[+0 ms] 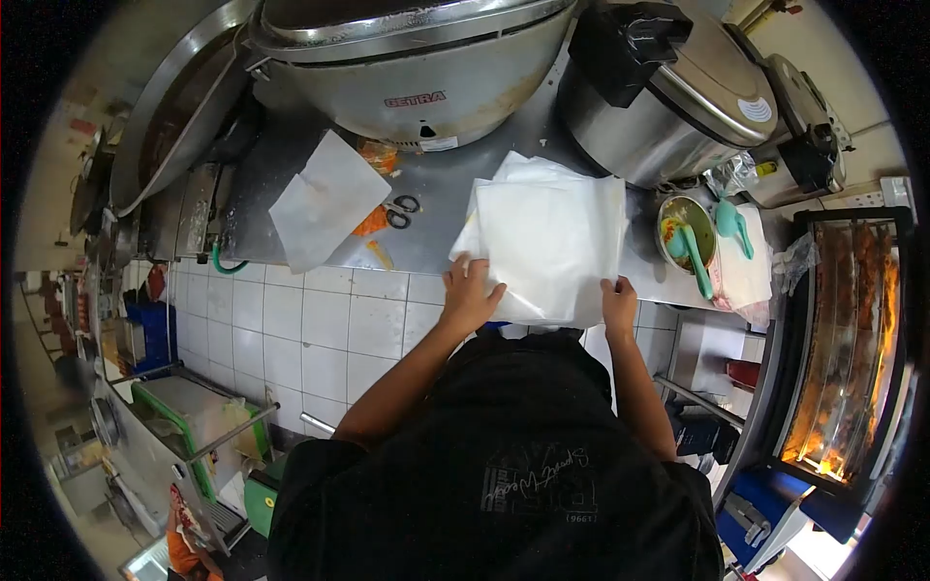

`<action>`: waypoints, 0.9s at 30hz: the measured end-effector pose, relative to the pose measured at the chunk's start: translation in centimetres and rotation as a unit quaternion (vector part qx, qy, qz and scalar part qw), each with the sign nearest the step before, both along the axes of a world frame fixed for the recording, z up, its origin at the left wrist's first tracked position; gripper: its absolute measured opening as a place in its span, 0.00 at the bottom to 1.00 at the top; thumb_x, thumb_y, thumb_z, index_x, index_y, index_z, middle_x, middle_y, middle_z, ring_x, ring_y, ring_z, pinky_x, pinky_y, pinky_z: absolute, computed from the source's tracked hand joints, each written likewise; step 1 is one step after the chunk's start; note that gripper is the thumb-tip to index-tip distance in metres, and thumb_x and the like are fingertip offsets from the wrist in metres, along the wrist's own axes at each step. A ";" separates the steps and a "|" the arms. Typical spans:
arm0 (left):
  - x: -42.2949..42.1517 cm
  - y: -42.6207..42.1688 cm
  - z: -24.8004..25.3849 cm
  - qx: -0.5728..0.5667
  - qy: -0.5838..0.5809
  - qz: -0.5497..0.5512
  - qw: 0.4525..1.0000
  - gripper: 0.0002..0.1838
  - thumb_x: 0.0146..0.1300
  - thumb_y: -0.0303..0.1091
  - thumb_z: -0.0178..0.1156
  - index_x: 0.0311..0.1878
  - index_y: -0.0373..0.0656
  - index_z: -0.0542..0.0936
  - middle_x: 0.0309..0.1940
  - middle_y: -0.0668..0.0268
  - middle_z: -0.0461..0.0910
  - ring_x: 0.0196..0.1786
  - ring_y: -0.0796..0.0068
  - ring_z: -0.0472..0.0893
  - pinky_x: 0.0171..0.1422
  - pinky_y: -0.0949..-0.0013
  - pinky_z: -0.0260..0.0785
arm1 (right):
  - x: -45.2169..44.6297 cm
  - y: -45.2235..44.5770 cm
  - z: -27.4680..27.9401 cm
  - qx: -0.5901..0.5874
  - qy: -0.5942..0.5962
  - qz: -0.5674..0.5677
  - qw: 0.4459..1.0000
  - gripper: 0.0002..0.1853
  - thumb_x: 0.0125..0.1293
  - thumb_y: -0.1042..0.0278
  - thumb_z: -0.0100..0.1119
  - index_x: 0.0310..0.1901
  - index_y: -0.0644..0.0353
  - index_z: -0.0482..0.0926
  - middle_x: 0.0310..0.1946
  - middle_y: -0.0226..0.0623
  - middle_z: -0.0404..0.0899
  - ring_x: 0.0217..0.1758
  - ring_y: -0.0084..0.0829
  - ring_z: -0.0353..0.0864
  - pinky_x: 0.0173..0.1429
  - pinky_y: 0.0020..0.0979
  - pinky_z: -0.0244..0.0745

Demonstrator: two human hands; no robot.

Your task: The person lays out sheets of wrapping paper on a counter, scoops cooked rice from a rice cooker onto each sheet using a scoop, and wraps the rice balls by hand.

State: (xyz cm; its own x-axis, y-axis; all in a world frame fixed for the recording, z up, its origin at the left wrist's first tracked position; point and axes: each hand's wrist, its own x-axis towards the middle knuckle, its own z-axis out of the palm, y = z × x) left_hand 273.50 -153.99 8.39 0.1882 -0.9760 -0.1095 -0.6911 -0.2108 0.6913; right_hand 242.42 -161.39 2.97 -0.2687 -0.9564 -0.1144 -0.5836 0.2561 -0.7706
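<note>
A stack of white paper sheets [552,242] lies on the steel counter, its near edge reaching past the counter's front. My left hand [470,298] is at the stack's left near corner, thumb over the top sheet and fingers along the edge. My right hand [618,302] pinches the right near edge between thumb and fingers. Left of the stack are black-handled scissors [398,211], partly on an orange wrapper [371,223]. A separate white sheet [329,201] lies farther left, overhanging the front edge.
A large steel cooker [417,92] and a rice cooker [668,92] stand behind. To the right are a bowl [699,218] with a green spoon [694,259] and another green ladle [733,230]. A grill with flames [838,358] burns at far right.
</note>
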 end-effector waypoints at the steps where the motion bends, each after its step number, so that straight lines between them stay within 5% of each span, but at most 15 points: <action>1: 0.1 -0.3 -0.5 -0.012 0.058 -0.015 0.998 0.30 0.59 0.40 0.70 0.61 0.38 0.70 0.64 0.41 0.66 0.66 0.42 0.65 0.69 0.47 0.59 | 0.0 0.0 1.6 0.045 -0.026 -0.016 0.999 0.15 0.63 0.64 0.62 0.43 0.69 0.81 0.29 0.48 0.83 0.32 0.41 0.84 0.39 0.40 0.76; 5: -0.3 -0.9 -3.0 -0.060 0.137 -0.017 0.989 0.26 0.58 0.35 0.70 0.56 0.37 0.73 0.51 0.49 0.75 0.53 0.50 0.75 0.62 0.52 0.67 | 1.3 -0.1 4.2 0.017 0.003 0.067 0.998 0.15 0.66 0.63 0.61 0.45 0.67 0.81 0.31 0.48 0.85 0.33 0.39 0.85 0.41 0.38 0.77; 8: 0.3 -1.1 -3.0 -0.025 0.163 -0.012 0.986 0.26 0.61 0.34 0.69 0.59 0.34 0.72 0.56 0.47 0.69 0.50 0.58 0.78 0.53 0.61 0.75 | 2.5 -0.1 3.0 -0.039 -0.095 0.087 0.991 0.17 0.69 0.58 0.61 0.47 0.67 0.81 0.33 0.45 0.84 0.33 0.38 0.84 0.42 0.36 0.77; 11: 0.7 -1.3 -2.6 0.040 0.183 -0.008 0.982 0.28 0.63 0.34 0.68 0.62 0.33 0.70 0.60 0.45 0.65 0.50 0.60 0.79 0.53 0.64 0.77 | 1.5 0.0 3.1 -0.108 -0.162 -0.062 0.979 0.20 0.70 0.54 0.61 0.51 0.65 0.79 0.38 0.42 0.84 0.34 0.34 0.83 0.42 0.34 0.77; 14: 0.8 -1.2 -3.8 0.047 0.204 -0.004 0.978 0.30 0.64 0.35 0.67 0.65 0.33 0.68 0.62 0.46 0.64 0.53 0.60 0.79 0.55 0.65 0.77 | -5.2 0.9 4.4 -0.012 -0.415 -0.207 0.886 0.22 0.74 0.55 0.56 0.63 0.58 0.75 0.47 0.40 0.82 0.43 0.29 0.81 0.48 0.32 0.75; 16: 0.7 -0.9 -5.3 0.061 0.254 0.001 0.965 0.32 0.65 0.35 0.66 0.68 0.32 0.66 0.62 0.47 0.64 0.55 0.60 0.78 0.56 0.66 0.77 | -9.5 0.8 4.0 -0.050 -0.446 -0.265 0.854 0.22 0.71 0.54 0.60 0.59 0.60 0.75 0.46 0.41 0.83 0.37 0.28 0.82 0.41 0.28 0.76; 20: -1.1 -0.8 -4.0 0.078 0.192 0.011 0.978 0.34 0.67 0.34 0.64 0.70 0.31 0.63 0.60 0.47 0.66 0.58 0.58 0.76 0.55 0.65 0.76 | -9.9 -1.0 6.6 0.001 -0.529 -0.248 0.811 0.24 0.71 0.54 0.61 0.61 0.60 0.74 0.52 0.41 0.81 0.40 0.30 0.82 0.42 0.27 0.76; 21: -1.7 -0.8 -3.9 0.081 0.165 0.013 0.983 0.34 0.67 0.34 0.64 0.71 0.31 0.62 0.59 0.46 0.67 0.59 0.57 0.75 0.54 0.65 0.76 | -9.9 -1.5 6.0 0.021 -0.564 -0.237 0.791 0.23 0.72 0.56 0.60 0.62 0.60 0.74 0.55 0.43 0.79 0.46 0.35 0.83 0.50 0.31 0.79; 22: -2.4 -0.9 -4.5 0.058 0.192 -0.014 0.980 0.35 0.67 0.35 0.63 0.71 0.29 0.61 0.58 0.44 0.68 0.60 0.53 0.73 0.57 0.61 0.74 | -10.5 -1.3 6.0 -0.047 -0.377 -0.131 0.916 0.22 0.73 0.58 0.58 0.63 0.60 0.73 0.57 0.44 0.79 0.49 0.37 0.82 0.53 0.33 0.78; 23: -2.7 -0.9 -5.5 0.031 0.212 -0.028 0.976 0.36 0.68 0.36 0.62 0.72 0.27 0.59 0.57 0.42 0.69 0.61 0.50 0.72 0.59 0.57 0.72 | -11.2 -0.3 6.0 -0.119 -0.176 -0.001 0.977 0.22 0.74 0.59 0.57 0.64 0.61 0.72 0.58 0.45 0.78 0.51 0.39 0.82 0.57 0.34 0.78; 24: -3.5 -0.7 -7.2 0.049 0.101 -0.015 0.994 0.37 0.71 0.36 0.59 0.75 0.28 0.54 0.64 0.41 0.67 0.62 0.52 0.77 0.65 0.57 0.73 | -11.5 -1.0 4.2 -0.086 -0.370 0.012 0.925 0.21 0.76 0.62 0.53 0.65 0.62 0.70 0.59 0.46 0.76 0.56 0.42 0.80 0.62 0.37 0.77; 25: -4.4 -0.9 -5.9 0.058 0.087 -0.013 0.995 0.41 0.71 0.42 0.58 0.76 0.28 0.50 0.69 0.38 0.59 0.70 0.46 0.64 0.74 0.53 0.57 | -12.1 -1.6 2.0 -0.040 -0.543 -0.004 0.839 0.20 0.77 0.64 0.50 0.66 0.63 0.68 0.61 0.46 0.75 0.60 0.45 0.78 0.67 0.40 0.75; 26: -5.4 -1.1 -4.5 0.067 0.072 -0.011 0.995 0.45 0.71 0.48 0.57 0.77 0.28 0.46 0.75 0.34 0.52 0.78 0.39 0.51 0.82 0.49 0.41 | -13.2 -2.4 1.4 0.001 -0.593 -0.066 0.802 0.22 0.77 0.64 0.51 0.67 0.62 0.67 0.65 0.43 0.70 0.63 0.45 0.75 0.67 0.40 0.75; 27: -6.7 -1.2 -3.3 0.101 0.067 0.009 0.993 0.48 0.71 0.49 0.57 0.77 0.27 0.43 0.75 0.35 0.51 0.78 0.38 0.53 0.82 0.51 0.44 | -14.3 -3.3 0.7 0.035 -0.638 -0.135 0.757 0.23 0.77 0.64 0.51 0.68 0.62 0.65 0.69 0.41 0.66 0.66 0.46 0.73 0.67 0.41 0.76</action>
